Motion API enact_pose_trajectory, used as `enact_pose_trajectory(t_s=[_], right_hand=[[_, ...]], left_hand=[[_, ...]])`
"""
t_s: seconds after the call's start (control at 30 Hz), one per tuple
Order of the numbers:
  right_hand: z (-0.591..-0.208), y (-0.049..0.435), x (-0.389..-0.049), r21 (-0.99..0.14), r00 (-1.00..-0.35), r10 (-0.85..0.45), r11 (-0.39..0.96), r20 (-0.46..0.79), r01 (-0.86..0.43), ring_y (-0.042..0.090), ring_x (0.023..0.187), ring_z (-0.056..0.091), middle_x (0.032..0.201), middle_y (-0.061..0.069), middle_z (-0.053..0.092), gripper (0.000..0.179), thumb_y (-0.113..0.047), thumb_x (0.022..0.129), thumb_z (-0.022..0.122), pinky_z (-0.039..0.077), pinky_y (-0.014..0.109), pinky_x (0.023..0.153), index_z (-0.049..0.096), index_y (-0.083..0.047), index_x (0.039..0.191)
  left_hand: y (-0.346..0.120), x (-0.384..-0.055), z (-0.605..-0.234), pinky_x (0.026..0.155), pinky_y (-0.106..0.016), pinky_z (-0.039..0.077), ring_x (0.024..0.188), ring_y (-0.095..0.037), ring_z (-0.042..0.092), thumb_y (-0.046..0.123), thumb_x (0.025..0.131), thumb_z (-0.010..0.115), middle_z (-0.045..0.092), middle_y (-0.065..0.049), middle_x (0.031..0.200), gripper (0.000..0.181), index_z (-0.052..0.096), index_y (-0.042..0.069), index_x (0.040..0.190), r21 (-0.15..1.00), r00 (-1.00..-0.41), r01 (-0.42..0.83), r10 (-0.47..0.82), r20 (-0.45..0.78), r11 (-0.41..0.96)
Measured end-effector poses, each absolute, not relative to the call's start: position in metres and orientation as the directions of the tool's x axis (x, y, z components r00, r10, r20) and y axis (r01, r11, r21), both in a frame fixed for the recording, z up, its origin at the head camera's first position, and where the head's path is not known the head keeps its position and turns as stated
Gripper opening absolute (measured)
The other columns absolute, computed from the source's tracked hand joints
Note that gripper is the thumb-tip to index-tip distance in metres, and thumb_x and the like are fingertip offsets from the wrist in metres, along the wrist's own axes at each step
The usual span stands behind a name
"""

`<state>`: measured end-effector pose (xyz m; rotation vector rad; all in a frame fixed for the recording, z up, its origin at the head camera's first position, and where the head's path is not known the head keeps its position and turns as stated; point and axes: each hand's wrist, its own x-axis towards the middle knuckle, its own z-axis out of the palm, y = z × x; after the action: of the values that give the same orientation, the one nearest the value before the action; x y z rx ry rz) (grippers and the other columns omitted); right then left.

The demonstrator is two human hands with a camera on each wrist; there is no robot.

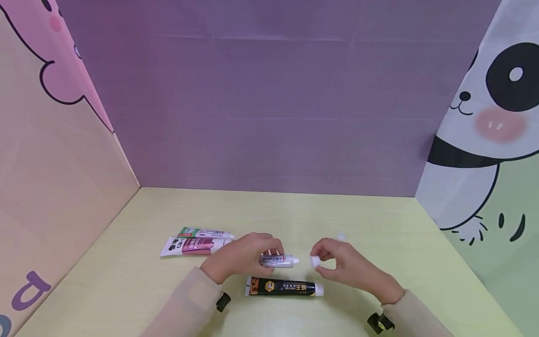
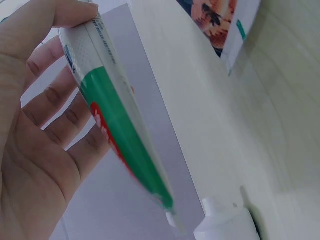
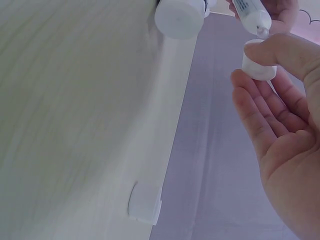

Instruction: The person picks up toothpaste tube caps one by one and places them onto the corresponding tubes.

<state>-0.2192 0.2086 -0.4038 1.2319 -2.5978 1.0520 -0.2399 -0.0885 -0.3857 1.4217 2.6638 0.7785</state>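
Note:
My left hand [image 1: 250, 255] holds a white-and-green toothpaste tube [image 1: 284, 261] between thumb and fingers, its bare nozzle pointing right. In the left wrist view the tube [image 2: 120, 132] slants downward, thumb on its upper end. Just right of that nozzle, my right hand [image 1: 347, 266] pinches a white screw cap [image 1: 315, 261]. Seen from the right wrist, the cap [image 3: 259, 65] sits between thumb and fingertips, close under the nozzle of the tube [image 3: 251, 14]. On the table below both hands lies a black toothpaste tube [image 1: 286, 287] with its white cap on.
Left of my hands, a pink-and-white toothpaste tube [image 1: 193, 246] and a green-and-white one [image 1: 204, 233] lie side by side, partly behind my left hand. Another white cap [image 1: 341, 237] rests on the table [image 1: 379, 220] beyond my right hand. Printed panels [image 1: 269, 103] border the table.

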Motion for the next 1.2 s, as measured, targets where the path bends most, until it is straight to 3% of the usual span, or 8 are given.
enact_pose_trajectory(t_s=[0.47,0.97,1.2], right_hand=[[-0.405,0.202,-0.220,-0.576,-0.671,-0.643,0.408,0.369,-0.708,0.013,0.087,0.066,0.101,-0.004,0.065,0.028,-0.004,0.085,0.079,0.057,0.034,0.078,0.062,-0.010,0.106],[-0.409,0.198,-0.219,-0.557,-0.647,-0.638,0.382,0.418,-0.737,0.022,0.085,0.067,0.101,-0.004,0.065,0.028,-0.004,0.084,0.080,0.057,0.035,0.077,0.063,-0.011,0.105],[-0.408,0.196,-0.218,-0.571,-0.654,-0.629,0.377,0.420,-0.729,0.017,0.086,0.067,0.101,-0.004,0.065,0.028,-0.004,0.084,0.080,0.057,0.034,0.077,0.063,-0.011,0.105]], left_hand=[[-0.079,-0.240,-0.385,0.068,-0.016,0.048,0.080,-0.002,0.057,0.009,0.080,0.077,0.063,0.007,0.095,0.027,0.068,0.016,0.105,0.427,-0.546,0.802,0.804,0.236,0.419],[-0.077,-0.237,-0.384,0.069,-0.016,0.048,0.081,-0.001,0.057,0.010,0.081,0.078,0.062,0.009,0.096,0.028,0.068,0.017,0.106,0.443,-0.572,0.778,0.795,0.203,0.446],[-0.076,-0.237,-0.383,0.069,-0.016,0.048,0.080,-0.003,0.057,0.009,0.081,0.077,0.062,0.008,0.095,0.027,0.068,0.016,0.106,0.433,-0.565,0.786,0.797,0.213,0.441]])
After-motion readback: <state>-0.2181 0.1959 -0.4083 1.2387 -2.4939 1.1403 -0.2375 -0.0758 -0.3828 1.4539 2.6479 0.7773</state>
